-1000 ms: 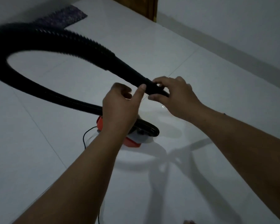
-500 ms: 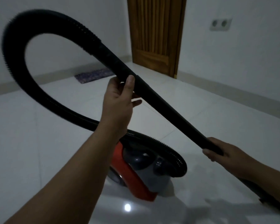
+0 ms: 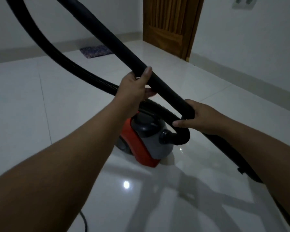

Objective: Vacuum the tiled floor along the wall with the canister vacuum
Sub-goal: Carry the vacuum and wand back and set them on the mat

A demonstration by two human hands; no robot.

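A red and grey canister vacuum [image 3: 146, 141] stands on the white tiled floor [image 3: 208, 91] in the middle of the head view. Its black ribbed hose [image 3: 45, 46] loops up from the front port and out past the top left. The smooth black wand [image 3: 124, 46] slants down from the top toward the lower right. My left hand [image 3: 134, 87] is shut around the wand's middle. My right hand [image 3: 199, 118] grips it lower down, above the canister's hose port. The wand's lower end runs under my right forearm and out of sight.
White walls with a grey skirting run along the right [image 3: 241, 76] and the back. A wooden door [image 3: 169, 24] stands in the far corner, with a small dark mat [image 3: 95, 51] to its left. A wall socket [image 3: 243, 2] sits top right. A black cord [image 3: 84, 220] lies bottom left.
The wand has been lifted higher and the hose loop now leaves the top of the view. My right hand has slid up the wand, closer to my left hand.
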